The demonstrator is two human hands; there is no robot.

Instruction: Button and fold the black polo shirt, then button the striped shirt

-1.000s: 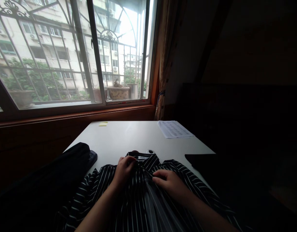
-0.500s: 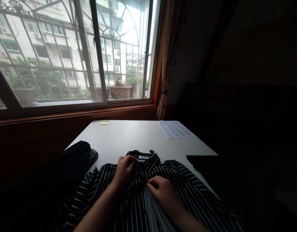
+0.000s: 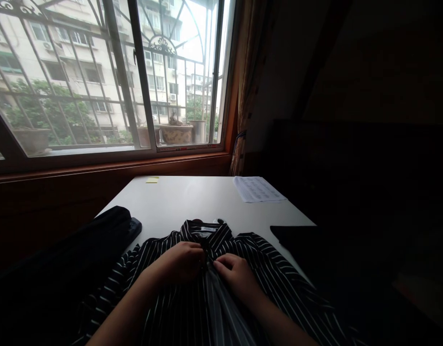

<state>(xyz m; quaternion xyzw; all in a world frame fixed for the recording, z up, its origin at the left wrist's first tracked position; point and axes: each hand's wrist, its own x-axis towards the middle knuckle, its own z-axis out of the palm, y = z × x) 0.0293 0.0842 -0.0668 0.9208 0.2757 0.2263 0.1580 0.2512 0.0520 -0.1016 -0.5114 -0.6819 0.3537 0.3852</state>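
Note:
A black shirt with white stripes point(image 3: 178, 302) lies front up on the white table, its collar toward the window and a pale label inside the neck. The front is parted below the collar, and the greyish inner side of the cloth shows there. My left hand point(image 3: 187, 262) is closed on the left front edge just under the collar, its fingertips partly hidden. Across the gap, my right hand point(image 3: 237, 276) pinches the right front edge between thumb and fingers. Both hands are close together but apart.
Dark folded clothing point(image 3: 109, 226) lies at the table's left edge, and another dark cloth point(image 3: 289, 235) at the right. Printed sheets point(image 3: 259, 189) and a yellow sticky note point(image 3: 152, 179) are at the far end of the white table point(image 3: 185, 197). Small round objects point(image 3: 219, 221) sit behind the collar.
My left hand has moved from the collar down to the front edge below it. My right hand has shifted left, closer to the left one.

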